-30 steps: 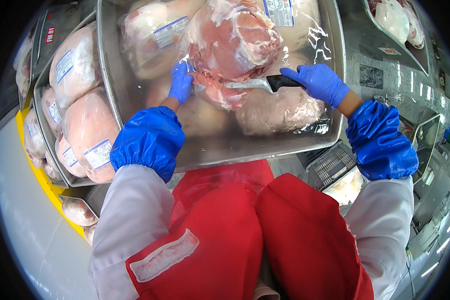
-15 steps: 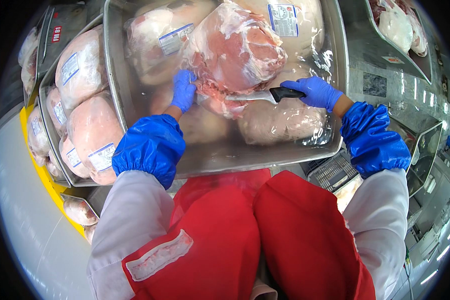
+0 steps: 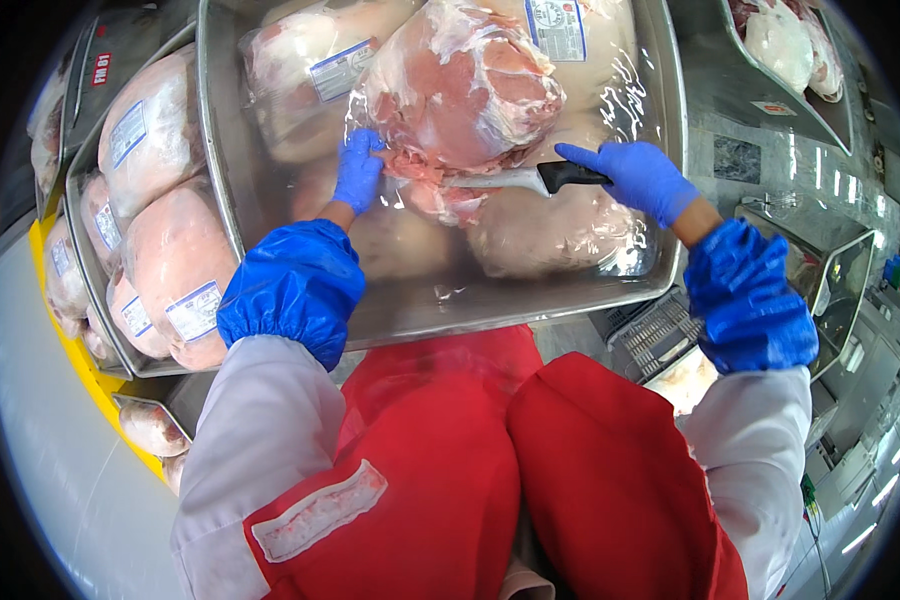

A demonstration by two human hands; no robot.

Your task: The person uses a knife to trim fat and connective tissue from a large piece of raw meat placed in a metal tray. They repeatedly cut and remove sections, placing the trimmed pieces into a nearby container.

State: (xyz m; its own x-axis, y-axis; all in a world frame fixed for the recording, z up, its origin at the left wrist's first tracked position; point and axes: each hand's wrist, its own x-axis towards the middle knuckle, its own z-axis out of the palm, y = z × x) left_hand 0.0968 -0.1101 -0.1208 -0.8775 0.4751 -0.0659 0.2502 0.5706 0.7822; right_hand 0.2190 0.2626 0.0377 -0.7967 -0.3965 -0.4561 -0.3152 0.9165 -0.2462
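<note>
A large piece of raw meat (image 3: 460, 95) lies on top of film-wrapped pieces of meat (image 3: 560, 232) in a metal tub (image 3: 410, 318). My left hand (image 3: 356, 172), in a blue glove, is closed on the meat's lower left edge, its fingertips partly hidden. In my gloved right hand (image 3: 645, 180) is the black handle of a knife (image 3: 573, 175), gripped with the index finger stretched along its top. The blade points left and lies against the ragged lower edge of the meat, near a hanging flap (image 3: 448, 203).
To the left stands another metal tub (image 3: 78, 215) of wrapped, labelled meat (image 3: 180, 265), beside a yellow edge (image 3: 95, 385). A metal container (image 3: 805, 105) with meat is at the upper right. Below the tub's right corner is a grey crate (image 3: 660, 338).
The view has shifted slightly, so the tub sits higher and farther left. My right hand has turned a little and moved slightly right along the knife handle. My left hand keeps its place on the meat.
</note>
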